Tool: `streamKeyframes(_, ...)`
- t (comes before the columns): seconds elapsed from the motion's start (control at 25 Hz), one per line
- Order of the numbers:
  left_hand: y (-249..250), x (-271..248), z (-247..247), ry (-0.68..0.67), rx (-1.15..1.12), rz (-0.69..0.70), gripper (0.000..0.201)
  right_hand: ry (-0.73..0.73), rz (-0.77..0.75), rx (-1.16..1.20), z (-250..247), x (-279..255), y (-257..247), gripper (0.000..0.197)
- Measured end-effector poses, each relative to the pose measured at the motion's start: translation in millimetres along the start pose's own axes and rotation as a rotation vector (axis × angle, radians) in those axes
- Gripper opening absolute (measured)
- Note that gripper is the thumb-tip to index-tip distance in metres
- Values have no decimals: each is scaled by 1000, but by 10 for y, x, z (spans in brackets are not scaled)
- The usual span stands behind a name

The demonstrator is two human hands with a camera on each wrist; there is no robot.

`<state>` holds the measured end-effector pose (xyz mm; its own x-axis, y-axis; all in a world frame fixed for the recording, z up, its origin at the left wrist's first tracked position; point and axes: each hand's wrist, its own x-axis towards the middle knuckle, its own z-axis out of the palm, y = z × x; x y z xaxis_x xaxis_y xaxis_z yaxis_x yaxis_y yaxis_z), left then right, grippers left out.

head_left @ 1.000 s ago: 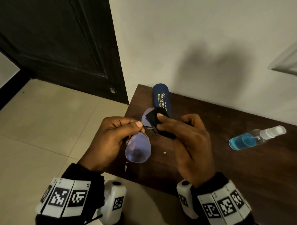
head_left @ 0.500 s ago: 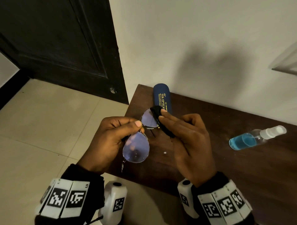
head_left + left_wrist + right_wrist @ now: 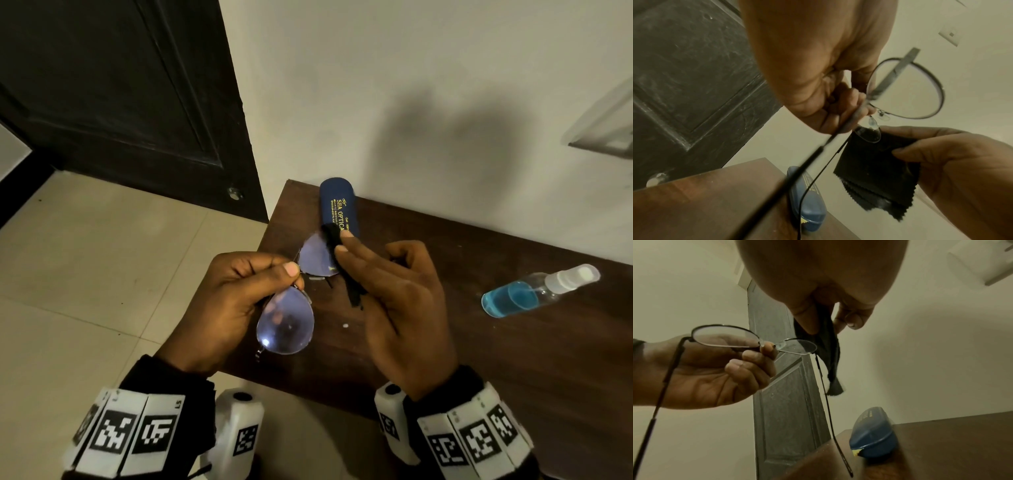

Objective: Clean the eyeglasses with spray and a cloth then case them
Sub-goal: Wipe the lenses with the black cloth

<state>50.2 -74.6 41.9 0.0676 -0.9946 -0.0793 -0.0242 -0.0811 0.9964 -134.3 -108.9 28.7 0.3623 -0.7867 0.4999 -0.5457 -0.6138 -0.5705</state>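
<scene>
My left hand (image 3: 239, 291) pinches the thin-framed eyeglasses (image 3: 286, 325) at the bridge and holds them above the table's left corner, temples unfolded and hanging down. In the left wrist view the eyeglasses (image 3: 908, 91) show from below. My right hand (image 3: 387, 284) pinches a folded black cloth (image 3: 334, 236) over the outer edge of the far lens. The cloth (image 3: 877, 168) hangs below that lens, and in the right wrist view the cloth (image 3: 828, 345) wraps the lens rim of the eyeglasses (image 3: 725, 339). A shut blue case (image 3: 339, 205) lies behind them by the wall.
A clear spray bottle (image 3: 534, 291) with blue liquid lies on its side at the right of the dark wooden table (image 3: 513, 359). A dark door (image 3: 120, 96) and tiled floor (image 3: 85, 274) are to the left. The wall runs right behind the table.
The cloth has slid from the middle of the far lens to its outer, right edge. The glasses have tilted slightly, and the left hand keeps its pinch.
</scene>
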Motion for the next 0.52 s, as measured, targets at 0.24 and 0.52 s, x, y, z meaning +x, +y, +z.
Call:
streamKeyframes(0.24,-64,12,11,-58,56,31,37,-60,-64,7,8,24,-55,43)
streamKeyframes(0.52,-88,5,9,-26,104,50,42,-98,-125,43,18,-17,-118,43)
